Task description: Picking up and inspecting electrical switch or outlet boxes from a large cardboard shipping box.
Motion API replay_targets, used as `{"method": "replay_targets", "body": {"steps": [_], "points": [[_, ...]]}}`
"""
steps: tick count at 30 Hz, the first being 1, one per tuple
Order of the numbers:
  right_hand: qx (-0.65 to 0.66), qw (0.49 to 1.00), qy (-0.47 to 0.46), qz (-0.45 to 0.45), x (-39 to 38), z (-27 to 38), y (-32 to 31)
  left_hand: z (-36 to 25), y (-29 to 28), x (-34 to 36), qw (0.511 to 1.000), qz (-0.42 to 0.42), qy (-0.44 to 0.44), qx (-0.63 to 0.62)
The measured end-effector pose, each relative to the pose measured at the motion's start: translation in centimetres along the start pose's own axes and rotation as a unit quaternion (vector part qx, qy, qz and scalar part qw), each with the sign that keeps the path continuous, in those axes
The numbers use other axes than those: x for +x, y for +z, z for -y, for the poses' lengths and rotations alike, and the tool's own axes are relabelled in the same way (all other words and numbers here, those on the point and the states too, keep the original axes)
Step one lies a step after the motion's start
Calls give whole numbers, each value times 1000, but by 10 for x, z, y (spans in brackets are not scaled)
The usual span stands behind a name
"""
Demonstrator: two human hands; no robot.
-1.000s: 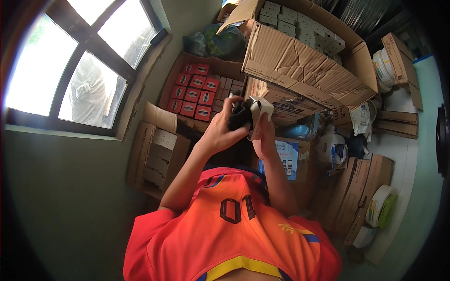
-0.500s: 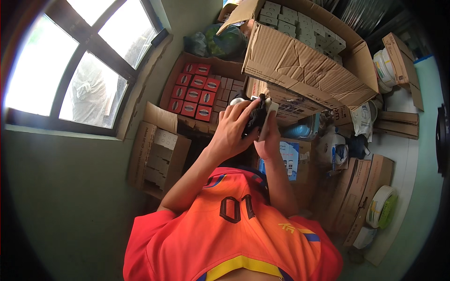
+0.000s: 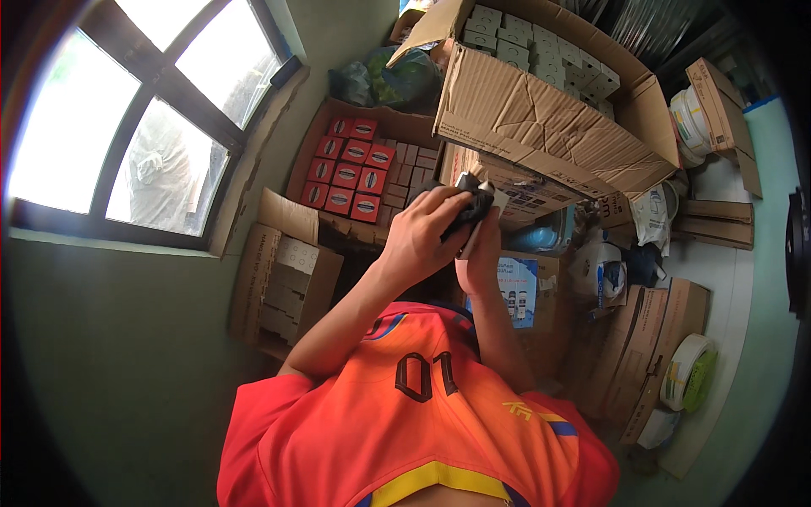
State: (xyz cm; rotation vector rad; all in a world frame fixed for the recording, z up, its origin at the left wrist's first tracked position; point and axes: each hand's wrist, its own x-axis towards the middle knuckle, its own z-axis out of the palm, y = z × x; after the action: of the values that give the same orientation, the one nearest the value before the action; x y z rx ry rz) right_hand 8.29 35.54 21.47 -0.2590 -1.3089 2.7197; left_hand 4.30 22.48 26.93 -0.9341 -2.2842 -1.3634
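Black cloth (image 3: 470,215), one, between two hands, pressed against one white box (image 3: 502,201), mostly covered. Left hand (image 3: 418,237): fingers curled, grasping cloth. Right hand (image 3: 480,252): fingers grasping box, partly hidden. Beyond left hand, eleven red boxes (image 3: 346,175) inside one open carton (image 3: 356,228).

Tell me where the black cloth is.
In the head view, the black cloth is near the centre, right of the red boxes, between the left hand and the pale box in the right hand.
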Motion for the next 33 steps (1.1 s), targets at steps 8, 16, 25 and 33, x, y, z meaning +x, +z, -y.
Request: {"method": "replay_targets", "body": {"steps": [8, 16, 25, 33], "points": [[-27, 1000, -7, -11, 3, 0, -3, 6, -24, 11, 987, 150, -40, -51], [159, 952, 219, 142, 1, -16, -13, 25, -53, 6, 951, 305, -17, -47], [137, 976, 165, 44, 8, -8, -5, 18, -52, -2, 961, 272, 28, 46], [107, 957, 249, 103, 5, -21, -28, 22, -38, -15, 962, 263, -55, -49]]}}
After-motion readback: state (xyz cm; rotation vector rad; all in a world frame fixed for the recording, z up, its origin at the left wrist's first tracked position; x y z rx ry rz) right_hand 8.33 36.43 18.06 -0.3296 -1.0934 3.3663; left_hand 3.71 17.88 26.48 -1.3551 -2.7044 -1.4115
